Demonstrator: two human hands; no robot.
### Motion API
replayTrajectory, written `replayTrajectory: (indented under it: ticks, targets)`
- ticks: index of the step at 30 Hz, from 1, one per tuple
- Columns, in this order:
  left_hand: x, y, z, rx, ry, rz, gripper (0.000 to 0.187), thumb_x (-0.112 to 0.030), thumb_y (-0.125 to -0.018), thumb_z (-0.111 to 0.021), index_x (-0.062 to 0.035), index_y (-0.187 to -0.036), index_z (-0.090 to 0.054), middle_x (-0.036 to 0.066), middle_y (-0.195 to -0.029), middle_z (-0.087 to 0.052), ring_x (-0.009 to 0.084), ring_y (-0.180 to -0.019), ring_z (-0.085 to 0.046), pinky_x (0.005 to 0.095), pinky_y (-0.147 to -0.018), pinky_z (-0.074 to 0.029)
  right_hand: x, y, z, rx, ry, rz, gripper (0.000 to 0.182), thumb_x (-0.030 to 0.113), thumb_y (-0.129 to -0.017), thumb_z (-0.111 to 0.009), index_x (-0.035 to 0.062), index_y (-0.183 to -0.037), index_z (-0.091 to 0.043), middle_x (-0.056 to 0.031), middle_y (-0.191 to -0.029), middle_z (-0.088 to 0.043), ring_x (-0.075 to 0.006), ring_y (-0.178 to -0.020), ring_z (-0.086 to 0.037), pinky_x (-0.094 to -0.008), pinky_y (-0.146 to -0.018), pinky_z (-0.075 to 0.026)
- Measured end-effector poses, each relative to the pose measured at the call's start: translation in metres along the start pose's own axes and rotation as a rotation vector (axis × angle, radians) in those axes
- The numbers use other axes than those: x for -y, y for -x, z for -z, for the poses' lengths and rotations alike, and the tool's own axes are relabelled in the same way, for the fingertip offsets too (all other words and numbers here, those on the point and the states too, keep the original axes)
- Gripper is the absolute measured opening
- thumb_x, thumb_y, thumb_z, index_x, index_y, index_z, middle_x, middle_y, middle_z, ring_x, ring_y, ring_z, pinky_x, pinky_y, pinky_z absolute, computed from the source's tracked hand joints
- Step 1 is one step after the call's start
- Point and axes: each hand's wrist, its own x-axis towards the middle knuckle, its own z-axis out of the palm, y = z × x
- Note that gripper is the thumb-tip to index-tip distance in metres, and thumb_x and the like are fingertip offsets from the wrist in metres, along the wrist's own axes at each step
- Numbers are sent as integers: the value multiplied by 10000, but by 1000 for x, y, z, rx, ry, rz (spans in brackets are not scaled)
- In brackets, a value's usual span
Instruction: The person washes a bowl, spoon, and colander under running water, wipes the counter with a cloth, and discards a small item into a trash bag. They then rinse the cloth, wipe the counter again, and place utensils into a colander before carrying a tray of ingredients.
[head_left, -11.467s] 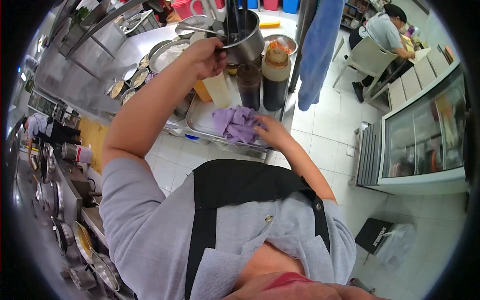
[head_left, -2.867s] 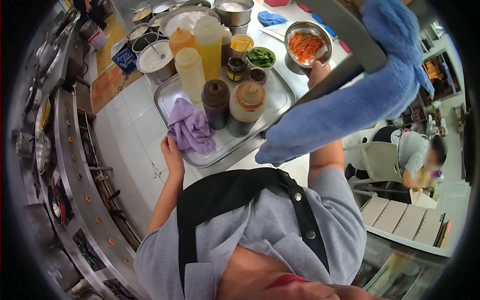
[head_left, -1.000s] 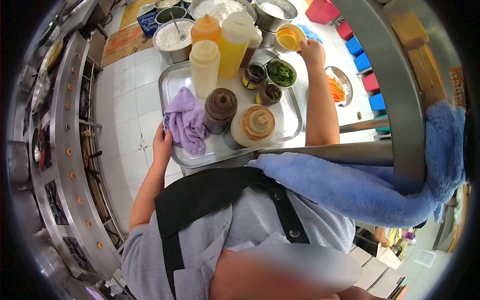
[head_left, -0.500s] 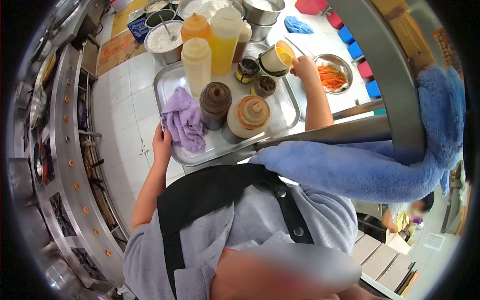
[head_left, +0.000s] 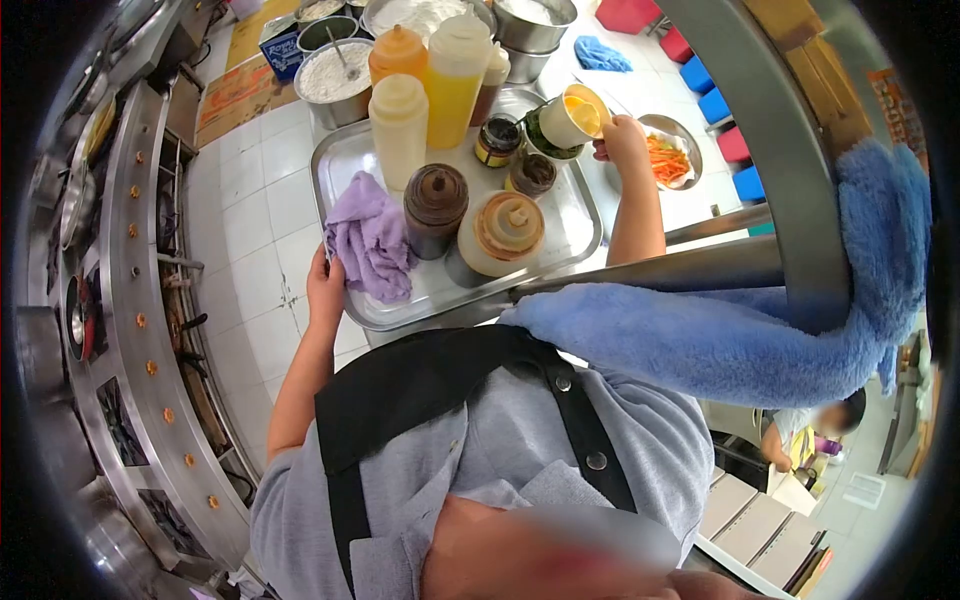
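My left hand grips the left rim of a metal tray, close beside a crumpled purple cloth. With my right hand I hold a pale cup by its side, tilted over the tray's right end. Yellow-orange pieces show in its mouth, and something dark green lies just under it. Near the cup stand two small dark jars, one behind the other. Squeeze bottles share the tray: a dark brown one, a wide brown-capped one, a clear one and a yellow one.
Behind the tray are a pot of white powder and stacked metal bowls. A bowl of orange strips lies to the right. Blue fluffy cloth wraps a metal rail. Stoves line the left; another person is at lower right.
My right hand and the cup have shifted slightly right, and more dark green shows beneath the cup. The left hand stays at the tray's rim.
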Motion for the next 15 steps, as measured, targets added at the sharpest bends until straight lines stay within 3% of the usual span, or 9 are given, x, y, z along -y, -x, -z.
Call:
replayTrajectory:
  ticks: [3, 6, 12, 13, 15]
  targets:
    - [-4, 1, 0, 6, -20, 14, 441, -138, -884, -496, 13, -1294, -438, 85, -922, -583, 126, -793, -528, 245, -742, -434, -1, 0, 3, 20, 103, -24, 188, 43, -803, -430, -77, -777, -573, -133, -581, -557, -183, -440, -535, -321, -440, -509]
    - [-11, 2, -2, 2, -25, 4, 442, -140, -883, -494, 13, -1293, -439, 93, -933, -585, 133, -806, -532, 250, -753, -434, -3, -2, 3, 34, 396, -76, 181, 57, -795, -444, -66, -784, -576, -133, -599, -561, -180, -445, -541, -315, -444, -502]
    - [-20, 4, -1, 1, -64, 20, 444, -140, -884, -496, 14, -1297, -437, 103, -967, -588, 128, -826, -536, 246, -764, -433, 9, 16, -19, -159, 824, 240, 212, 136, -801, -492, -31, -850, -614, -215, -806, -647, -340, -777, -648, -423, -685, -507]
    - [-16, 3, -1, 3, -54, 27, 444, -141, -886, -496, 14, -1297, -437, 104, -974, -589, 126, -830, -537, 244, -764, -433, 0, 8, -27, -159, 846, 224, 240, 172, -807, -502, -4, -927, -615, -233, -926, -631, -363, -934, -602, -431, -794, -474]
    - [-13, 3, -3, 2, -6, 33, 441, -143, -889, -497, 14, -1297, -438, 100, -971, -589, 121, -824, -537, 239, -756, -433, 9, 17, -34, -163, 843, 194, 243, 167, -810, -494, -3, -944, -604, -238, -949, -625, -360, -943, -600, -432, -792, -475]
